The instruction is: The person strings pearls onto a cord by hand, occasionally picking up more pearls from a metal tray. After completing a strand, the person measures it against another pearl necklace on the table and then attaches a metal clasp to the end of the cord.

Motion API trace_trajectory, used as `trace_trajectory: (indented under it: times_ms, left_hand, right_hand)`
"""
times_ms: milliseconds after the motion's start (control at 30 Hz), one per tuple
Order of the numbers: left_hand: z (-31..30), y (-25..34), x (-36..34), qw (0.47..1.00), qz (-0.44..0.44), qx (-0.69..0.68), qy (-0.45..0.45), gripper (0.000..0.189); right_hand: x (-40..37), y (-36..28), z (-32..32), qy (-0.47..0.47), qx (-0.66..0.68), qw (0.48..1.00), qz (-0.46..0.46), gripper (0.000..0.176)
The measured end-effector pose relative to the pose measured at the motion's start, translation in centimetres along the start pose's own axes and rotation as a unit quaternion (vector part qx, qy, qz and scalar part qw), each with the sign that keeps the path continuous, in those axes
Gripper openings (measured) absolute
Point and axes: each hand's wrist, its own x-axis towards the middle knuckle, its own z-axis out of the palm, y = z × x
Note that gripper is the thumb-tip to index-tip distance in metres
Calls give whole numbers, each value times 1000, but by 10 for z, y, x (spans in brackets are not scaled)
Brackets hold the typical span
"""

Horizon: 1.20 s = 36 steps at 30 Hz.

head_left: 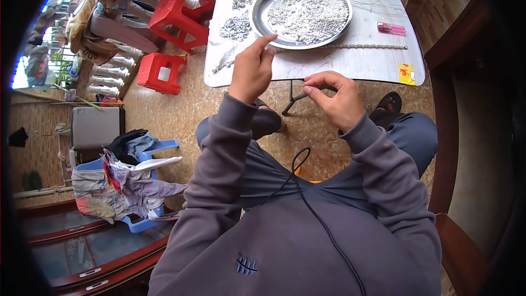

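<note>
One hand (251, 71), the left, hangs by the near rim of a round metal tray (261, 19) in the upper middle of the frame, index finger stretched toward the rim, thumb seemingly a little apart; whether it holds anything fine I can't make out from here. The right hand (342, 98), right of centre and just below the front edge of the tabletop (367, 66), has thumb and forefinger drawn close at the tips; whether they pinch something thin, I can't tell either. Pearly beads (307, 13) fill the tray, and a beaded strand (372, 46) lies along the tabletop in front of it. Loose grey pieces (235, 28) sit left of the tray. My guess is that a beading step is in hand, perhaps handling thread. The next move would seem to call for a steady right-hand grip while the left guides, clear of the rim and strand.
</note>
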Motion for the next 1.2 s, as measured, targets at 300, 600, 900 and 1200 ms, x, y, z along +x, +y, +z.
trace_trajectory:
  times_ms: [300,600,900,1200]
  left_hand:
    - [-9,-33,89,934,96,331,-90,36]
    - [-10,-13,93,929,6,307,-205,30]
    - [-19,-15,76,960,3,208,-186,18]
    - [-10,-31,63,995,36,76,-47,10]
  right_hand:
    - [4,-17,-5,-57,-26,996,67,5]
    - [5,-17,-6,-66,-29,994,87,6]
    - [2,-12,-6,-72,-35,994,81,7]
    - [3,-13,-4,-82,-28,992,89,6]
